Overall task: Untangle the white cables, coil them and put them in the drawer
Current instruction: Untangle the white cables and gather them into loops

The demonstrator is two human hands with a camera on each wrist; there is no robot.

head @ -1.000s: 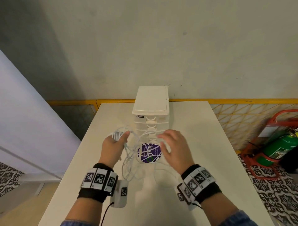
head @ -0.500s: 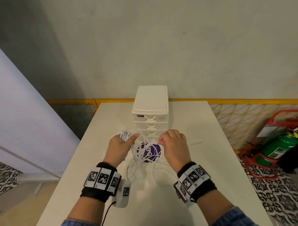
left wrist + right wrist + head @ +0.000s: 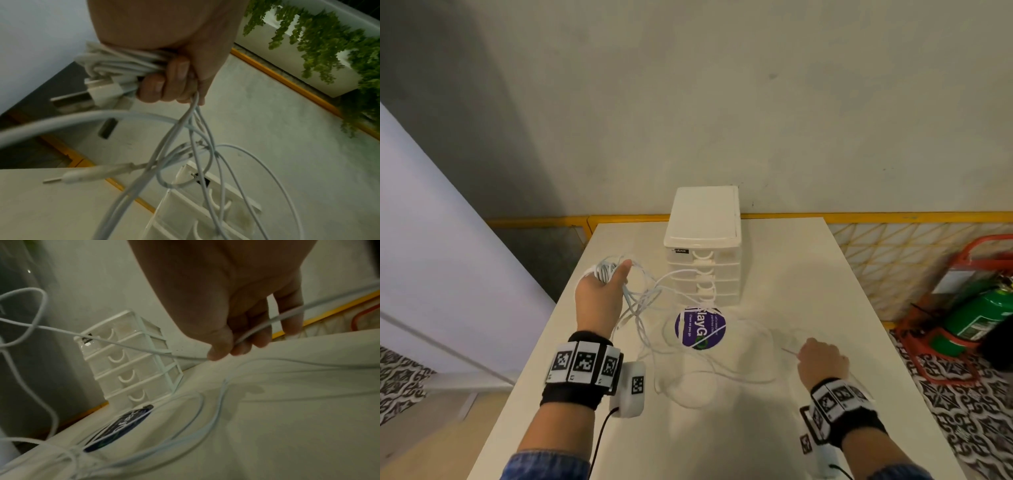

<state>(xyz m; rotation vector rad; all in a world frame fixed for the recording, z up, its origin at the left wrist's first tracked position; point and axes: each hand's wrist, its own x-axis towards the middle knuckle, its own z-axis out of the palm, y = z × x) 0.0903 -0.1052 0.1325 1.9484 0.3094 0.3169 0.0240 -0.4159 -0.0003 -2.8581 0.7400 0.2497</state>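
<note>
With the white cables point(image 3: 643, 301) bundled in the left hand point(image 3: 599, 298), the strand pinched in the right hand point(image 3: 822, 359) should be drawn out slowly, so knots are not tightened.

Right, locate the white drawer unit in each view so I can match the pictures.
Head: drawer unit stands centre frame at the table's far edge, beyond the purple sticker.
Left wrist: only its upper corner and handles show, bottom centre, behind hanging cables.
Right wrist: left of centre, tilted, four handled drawers visible.
Shared landmark: the yellow rail behind the table.
</note>
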